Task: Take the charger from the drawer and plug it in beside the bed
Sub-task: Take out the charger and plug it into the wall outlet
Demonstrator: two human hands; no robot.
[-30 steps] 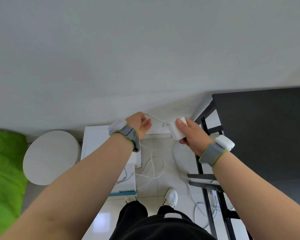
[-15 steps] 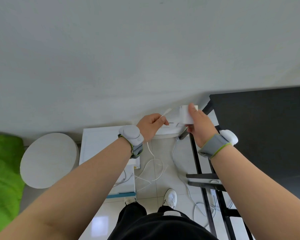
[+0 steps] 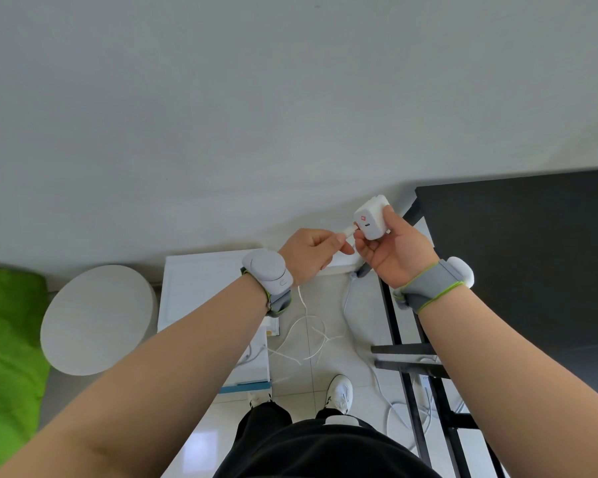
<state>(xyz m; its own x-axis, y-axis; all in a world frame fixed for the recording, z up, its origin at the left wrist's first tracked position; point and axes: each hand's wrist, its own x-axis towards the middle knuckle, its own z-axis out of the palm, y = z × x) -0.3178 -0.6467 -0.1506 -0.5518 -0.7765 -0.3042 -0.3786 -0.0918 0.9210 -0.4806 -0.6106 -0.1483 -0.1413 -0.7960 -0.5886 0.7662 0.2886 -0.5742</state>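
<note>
My right hand (image 3: 392,251) holds a white charger block (image 3: 373,219) at chest height in front of the wall, its port face turned toward me. My left hand (image 3: 309,253) pinches the white plug end of the charger's cable (image 3: 313,327) right at the block's left side. From my left hand the thin cable hangs down and loops above the tiled floor. Below the hands stands a white bedside cabinet (image 3: 201,284), with its drawer (image 3: 252,369) pulled out toward my feet.
A black desk (image 3: 518,257) with a black metal frame fills the right side. White cords lie on the floor under it. A round white stool (image 3: 97,319) and green bedding (image 3: 7,339) are at the left. My white shoes stand on the tiles.
My right hand has turned the charger block so its port face shows, and brought it slightly lower. My left hand has stayed at the block's left side with the plug end.
</note>
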